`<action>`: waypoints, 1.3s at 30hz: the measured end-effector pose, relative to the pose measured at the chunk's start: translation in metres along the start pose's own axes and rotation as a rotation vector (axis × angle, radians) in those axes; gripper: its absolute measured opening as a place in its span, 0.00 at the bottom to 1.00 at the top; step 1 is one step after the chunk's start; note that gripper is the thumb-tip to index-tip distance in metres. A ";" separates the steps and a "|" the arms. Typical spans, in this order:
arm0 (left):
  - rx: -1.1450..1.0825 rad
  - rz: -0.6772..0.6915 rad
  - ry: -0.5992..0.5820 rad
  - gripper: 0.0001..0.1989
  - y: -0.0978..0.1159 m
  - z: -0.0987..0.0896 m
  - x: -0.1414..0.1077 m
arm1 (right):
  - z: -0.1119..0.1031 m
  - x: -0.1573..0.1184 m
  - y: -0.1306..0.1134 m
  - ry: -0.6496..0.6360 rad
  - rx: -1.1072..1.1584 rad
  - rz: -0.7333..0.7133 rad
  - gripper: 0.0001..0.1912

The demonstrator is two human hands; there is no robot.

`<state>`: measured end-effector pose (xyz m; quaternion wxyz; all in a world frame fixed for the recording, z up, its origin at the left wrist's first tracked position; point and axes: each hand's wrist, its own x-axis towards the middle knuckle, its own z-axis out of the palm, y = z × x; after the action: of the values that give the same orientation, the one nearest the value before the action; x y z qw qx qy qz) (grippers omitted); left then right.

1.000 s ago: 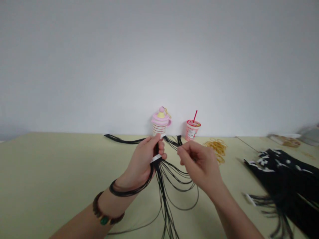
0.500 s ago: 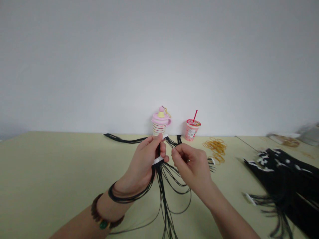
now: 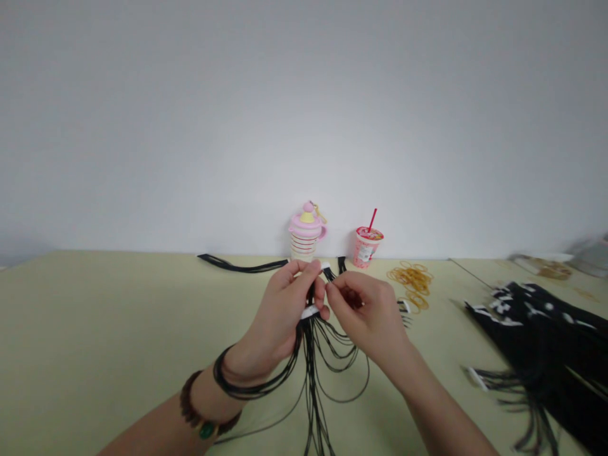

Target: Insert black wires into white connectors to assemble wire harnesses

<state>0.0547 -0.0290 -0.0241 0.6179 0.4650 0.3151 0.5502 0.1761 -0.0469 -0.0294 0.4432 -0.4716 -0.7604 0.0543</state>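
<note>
The left hand (image 3: 273, 326) is clenched in a firm grip around a bundle of thin black cords (image 3: 310, 361), which has a white paper band (image 3: 310, 311) and hangs over the middle of the table (image 3: 95, 329), with some strands looped across the left wrist. The right hand (image 3: 365, 310) touches the left, its fingertips pinched together; what they hold is hidden. Along the far edge stand a pink cupcake-shaped container (image 3: 306, 231) and a cup with a red straw (image 3: 367, 246). Rubber bands (image 3: 412, 282) lie just beside the cup, and a heap of black cords with white bands (image 3: 536, 335) lies toward the right edge.
</note>
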 end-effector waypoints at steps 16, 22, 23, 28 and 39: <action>0.054 -0.025 -0.030 0.13 -0.006 -0.001 -0.001 | -0.005 0.004 -0.004 -0.188 -0.097 0.028 0.14; 0.113 -0.014 -0.045 0.13 -0.006 -0.001 0.000 | -0.004 0.004 -0.002 -0.188 -0.052 0.028 0.13; 0.111 -0.014 -0.043 0.13 -0.006 -0.001 0.000 | -0.004 0.003 -0.002 -0.187 -0.048 0.030 0.13; 0.090 -0.029 -0.047 0.13 -0.006 -0.001 0.000 | -0.004 0.003 -0.002 -0.175 -0.047 0.018 0.13; 0.096 -0.039 -0.066 0.12 -0.008 -0.003 0.001 | -0.003 0.004 0.000 -0.225 -0.085 0.042 0.14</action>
<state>0.0554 -0.0271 -0.0326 0.6157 0.5057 0.3295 0.5065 0.1772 -0.0449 -0.0251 0.3334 -0.4968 -0.7968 0.0838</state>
